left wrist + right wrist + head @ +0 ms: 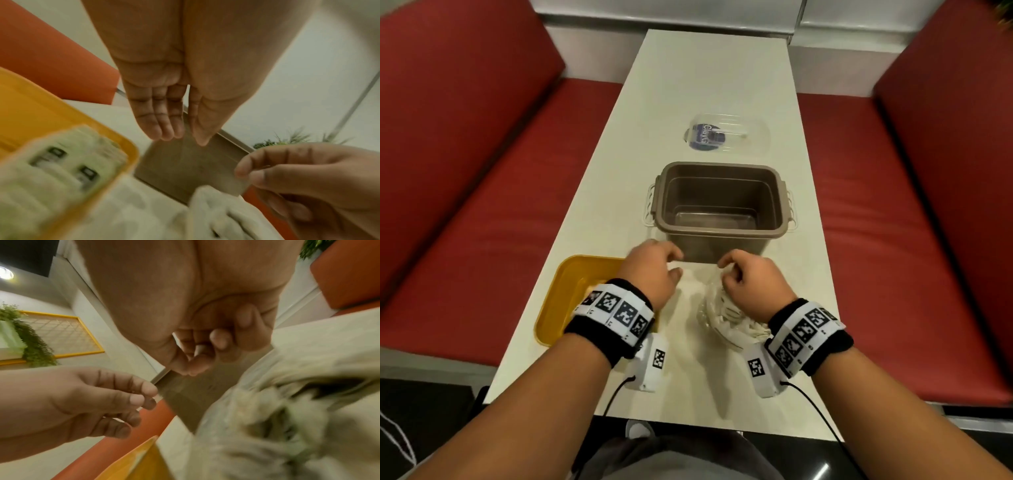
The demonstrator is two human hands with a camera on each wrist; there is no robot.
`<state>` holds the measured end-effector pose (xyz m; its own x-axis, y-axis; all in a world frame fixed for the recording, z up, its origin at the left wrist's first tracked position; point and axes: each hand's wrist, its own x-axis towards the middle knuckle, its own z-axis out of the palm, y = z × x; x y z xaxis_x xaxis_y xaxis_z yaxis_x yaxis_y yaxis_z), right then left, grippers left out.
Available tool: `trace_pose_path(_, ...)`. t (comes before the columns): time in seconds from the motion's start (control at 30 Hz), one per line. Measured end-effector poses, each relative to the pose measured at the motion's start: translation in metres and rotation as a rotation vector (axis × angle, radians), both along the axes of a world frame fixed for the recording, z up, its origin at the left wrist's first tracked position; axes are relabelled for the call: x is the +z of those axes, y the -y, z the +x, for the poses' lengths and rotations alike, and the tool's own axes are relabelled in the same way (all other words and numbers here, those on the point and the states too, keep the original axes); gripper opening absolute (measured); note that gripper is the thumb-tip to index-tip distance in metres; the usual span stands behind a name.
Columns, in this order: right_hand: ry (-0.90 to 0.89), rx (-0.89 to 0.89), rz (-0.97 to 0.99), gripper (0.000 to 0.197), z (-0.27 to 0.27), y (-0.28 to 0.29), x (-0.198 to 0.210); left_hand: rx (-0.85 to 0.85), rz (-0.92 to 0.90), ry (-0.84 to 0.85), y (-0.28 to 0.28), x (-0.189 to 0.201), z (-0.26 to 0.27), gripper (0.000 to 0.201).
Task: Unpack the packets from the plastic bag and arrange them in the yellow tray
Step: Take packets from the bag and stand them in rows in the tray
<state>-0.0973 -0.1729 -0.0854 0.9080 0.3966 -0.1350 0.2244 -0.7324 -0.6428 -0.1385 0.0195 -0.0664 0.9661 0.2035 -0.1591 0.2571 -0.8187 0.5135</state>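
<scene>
The right hand (748,274) pinches the plastic bag (722,315) mouth at six o'clock of the brown tub (719,205); the left hand (654,270) hovers empty, fingers relaxed. One packet (61,164) lies in the yellow tray (561,291) at nine o'clock. Next, probably, the left hand reaches inside the bag.

The left hand (654,270) and its wristband are covering the near right part of the yellow tray (565,291) in the head view, hiding most of the packets (61,164) lying in it; in the left wrist view those packets are blurring, so their print is unreadable. The right hand (748,274) is hiding the top of the plastic bag (717,315), and whether its fingers are pinching the film cannot be told. In the right wrist view the bag is smearing into pale folds. The label under the clear lid (727,137) is too small to read fully.
</scene>
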Motion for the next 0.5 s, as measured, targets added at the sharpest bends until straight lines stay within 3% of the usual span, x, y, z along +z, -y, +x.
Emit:
trace_pose_path(0.1,0.052,-0.055,-0.177,0.021,0.015,0.036,-0.005,-0.117,0.000,-0.096,0.041,-0.014,0.014,0.029)
trace_pose_path(0.2,-0.026,-0.030,-0.365,0.028,0.026,0.064,-0.020,-0.154,0.002,-0.270,0.070,-0.036,0.024,0.052)
trace_pose_path(0.33,-0.186,0.081,-0.281,0.050,0.031,0.079,-0.025,-0.151,-0.018,-0.382,0.081,-0.052,0.029,0.073)
trace_pose_path(0.4,-0.191,0.104,-0.287,0.062,0.034,0.085,-0.025,-0.170,-0.043,-0.371,0.083,-0.051,0.031,0.075)
trace_pose_path(0.5,-0.165,0.113,-0.235,0.064,0.037,0.088,-0.027,-0.170,-0.142,-0.308,0.090,-0.043,0.033,0.074)
